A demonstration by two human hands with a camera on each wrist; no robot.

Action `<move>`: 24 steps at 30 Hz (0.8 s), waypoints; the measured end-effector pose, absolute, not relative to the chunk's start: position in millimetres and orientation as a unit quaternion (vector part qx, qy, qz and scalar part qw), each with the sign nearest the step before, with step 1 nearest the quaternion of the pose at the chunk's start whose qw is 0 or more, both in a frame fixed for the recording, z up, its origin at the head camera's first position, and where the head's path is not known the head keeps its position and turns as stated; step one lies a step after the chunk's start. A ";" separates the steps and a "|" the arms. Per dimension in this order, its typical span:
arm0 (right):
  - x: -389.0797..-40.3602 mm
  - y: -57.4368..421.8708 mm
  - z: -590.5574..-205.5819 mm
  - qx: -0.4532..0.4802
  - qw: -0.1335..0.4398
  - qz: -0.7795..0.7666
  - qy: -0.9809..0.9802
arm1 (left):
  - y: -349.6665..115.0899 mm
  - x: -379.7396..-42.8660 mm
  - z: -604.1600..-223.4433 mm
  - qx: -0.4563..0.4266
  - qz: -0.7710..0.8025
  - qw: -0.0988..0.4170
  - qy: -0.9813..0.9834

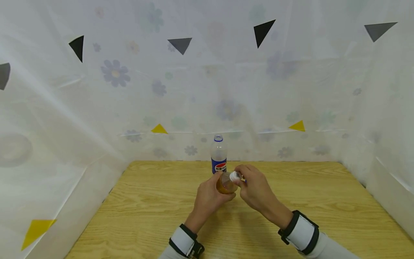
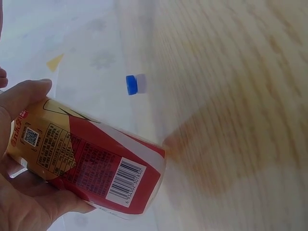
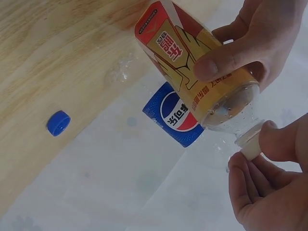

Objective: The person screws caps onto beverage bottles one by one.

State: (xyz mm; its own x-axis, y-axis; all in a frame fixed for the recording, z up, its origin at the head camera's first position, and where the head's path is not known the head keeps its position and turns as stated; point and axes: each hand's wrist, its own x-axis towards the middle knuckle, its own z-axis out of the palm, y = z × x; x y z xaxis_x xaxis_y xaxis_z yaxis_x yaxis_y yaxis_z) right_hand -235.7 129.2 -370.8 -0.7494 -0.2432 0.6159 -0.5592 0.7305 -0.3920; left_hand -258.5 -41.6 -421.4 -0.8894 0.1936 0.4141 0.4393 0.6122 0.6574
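At the head view's lower centre we find the left hand (image 1: 209, 197) wrapped round a tilted bottle (image 1: 227, 182), the right hand (image 1: 257, 190) pinching its white cap (image 3: 250, 149); squeezing hard could spill drink (image 1: 221, 188) if the cap sits loose.

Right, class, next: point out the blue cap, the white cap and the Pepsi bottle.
Blue cap (image 3: 58, 123): right wrist view, visible middle.
White cap (image 3: 250, 147): right wrist view, its side.
Pepsi bottle (image 1: 219, 153): head view, clear part above the label.

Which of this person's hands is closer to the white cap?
The right: the right hand pinches the white cap. The left hand is farther away, gripping the bottle around its body.
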 end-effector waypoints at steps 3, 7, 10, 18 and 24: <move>-236.1 127.8 -371.6 0.225 0.280 0.286 -0.888 | -42.1 -257.8 -422.2 -0.176 -0.401 0.156 -0.885; -237.1 126.0 -372.8 0.226 0.292 0.277 -0.887 | -42.9 -257.6 -423.7 -0.175 -0.404 0.161 -0.883; -237.9 125.3 -373.4 0.226 0.299 0.270 -0.887 | -43.1 -258.0 -424.8 -0.178 -0.406 0.164 -0.881; -239.3 127.8 -372.9 0.230 0.305 0.278 -0.881 | -41.4 -258.4 -425.2 -0.183 -0.405 0.172 -0.879; -240.2 128.8 -374.5 0.228 0.298 0.289 -0.881 | -40.9 -257.3 -424.1 -0.177 -0.404 0.168 -0.882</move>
State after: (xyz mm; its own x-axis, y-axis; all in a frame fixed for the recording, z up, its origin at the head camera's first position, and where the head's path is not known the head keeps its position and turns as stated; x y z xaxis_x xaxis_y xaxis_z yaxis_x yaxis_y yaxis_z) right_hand -240.2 128.8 -374.5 -0.7187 -0.2295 0.6563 -0.5737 0.7291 -0.3732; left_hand -257.3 -40.9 -424.1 -0.8805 0.1766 0.4400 0.4485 0.6110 0.6523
